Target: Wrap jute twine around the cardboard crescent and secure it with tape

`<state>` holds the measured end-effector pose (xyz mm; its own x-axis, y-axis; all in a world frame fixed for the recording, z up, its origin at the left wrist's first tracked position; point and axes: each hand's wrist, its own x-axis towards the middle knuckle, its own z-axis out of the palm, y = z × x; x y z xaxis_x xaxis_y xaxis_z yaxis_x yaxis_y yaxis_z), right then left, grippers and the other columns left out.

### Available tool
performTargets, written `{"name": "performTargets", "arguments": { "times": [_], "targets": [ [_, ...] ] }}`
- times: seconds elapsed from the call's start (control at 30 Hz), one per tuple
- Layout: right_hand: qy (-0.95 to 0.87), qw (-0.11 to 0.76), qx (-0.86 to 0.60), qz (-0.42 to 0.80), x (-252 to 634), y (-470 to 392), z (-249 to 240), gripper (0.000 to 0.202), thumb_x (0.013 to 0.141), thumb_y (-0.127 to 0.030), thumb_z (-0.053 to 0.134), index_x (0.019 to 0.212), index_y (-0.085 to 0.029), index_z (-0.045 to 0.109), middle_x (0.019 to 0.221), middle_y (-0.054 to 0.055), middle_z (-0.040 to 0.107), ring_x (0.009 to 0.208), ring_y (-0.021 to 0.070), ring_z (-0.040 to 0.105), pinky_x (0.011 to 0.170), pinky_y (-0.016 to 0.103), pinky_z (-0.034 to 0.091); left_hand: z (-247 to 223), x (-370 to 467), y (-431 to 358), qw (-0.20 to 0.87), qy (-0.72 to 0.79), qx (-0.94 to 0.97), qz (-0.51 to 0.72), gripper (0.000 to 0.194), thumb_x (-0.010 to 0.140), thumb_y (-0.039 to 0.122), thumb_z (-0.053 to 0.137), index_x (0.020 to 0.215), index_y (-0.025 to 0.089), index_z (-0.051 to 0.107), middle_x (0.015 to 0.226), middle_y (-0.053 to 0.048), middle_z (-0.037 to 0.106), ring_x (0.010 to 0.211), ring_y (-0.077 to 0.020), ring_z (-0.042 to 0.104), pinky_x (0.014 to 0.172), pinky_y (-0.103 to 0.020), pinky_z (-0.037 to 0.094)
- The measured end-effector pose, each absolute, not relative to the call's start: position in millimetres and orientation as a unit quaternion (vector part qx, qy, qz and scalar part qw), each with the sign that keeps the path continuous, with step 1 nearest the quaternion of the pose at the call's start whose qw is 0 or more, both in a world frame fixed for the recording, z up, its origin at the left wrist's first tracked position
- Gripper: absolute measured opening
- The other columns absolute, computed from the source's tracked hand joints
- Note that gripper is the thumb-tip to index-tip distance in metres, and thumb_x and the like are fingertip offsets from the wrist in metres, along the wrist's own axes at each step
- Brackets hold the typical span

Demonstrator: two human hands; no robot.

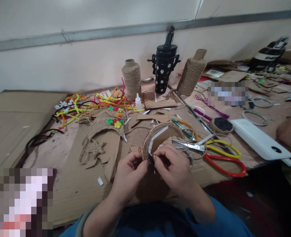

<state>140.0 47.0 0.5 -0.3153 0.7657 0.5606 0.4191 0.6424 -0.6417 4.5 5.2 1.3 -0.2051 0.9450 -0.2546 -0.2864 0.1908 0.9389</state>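
Note:
My left hand [129,172] is closed, thumb and fingers pinching the lower left edge of a curved, twine-wrapped cardboard piece [146,142]. A white strip [157,135] runs along the inner side of that piece. At the strip's lower end my right hand [173,169] is closed in a pinch, its fingertips close to the left ones. Just beyond the right hand lie scissors [224,165] with red and yellow handles. To the left rest a twine-covered crescent [103,123] with small coloured flowers and a twine star [96,149].
Two twine spools [131,79] flank a black flowered tumbler [163,72] at the back. A white glue bottle [138,102] stands before them, beside colourful fuzzy stems [73,110]. A white power bank [260,140] lies right, near another person's arm [290,133].

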Motion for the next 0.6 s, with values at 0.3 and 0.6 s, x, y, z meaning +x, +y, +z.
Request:
{"name": "performTargets", "arguments": {
  "times": [0.3, 0.6],
  "targets": [
    [-0.774, 0.453, -0.397, 0.195, 144.7, 50.4, -0.1, 0.012, 0.079, -0.011, 0.051, 0.072, -0.019, 0.055, 0.066, 0.0, 0.058, 0.059, 0.0116, 0.056, 0.056, 0.023, 0.044, 1.3, 6.0, 7.5, 0.567, 0.537, 0.295, 0.551, 0.013, 0.063, 0.022, 0.074, 0.07, 0.014, 0.067, 0.059, 0.002, 0.065, 0.054, -0.0073, 0.054, 0.052, -0.016, 0.044],
    [-0.763, 0.473, -0.413, 0.152, 150.5, 53.5, -5.8, 0.01, 0.08, -0.011, 0.051, 0.075, -0.02, 0.054, 0.068, 0.0, 0.059, 0.06, 0.0122, 0.056, 0.056, 0.024, 0.044, -0.8, 5.7, 6.1, 0.552, 0.541, 0.306, 0.556, 0.008, 0.064, 0.016, 0.071, 0.072, 0.015, 0.068, 0.064, 0.002, 0.067, 0.057, -0.0075, 0.055, 0.056, -0.017, 0.044]
  ]
}}
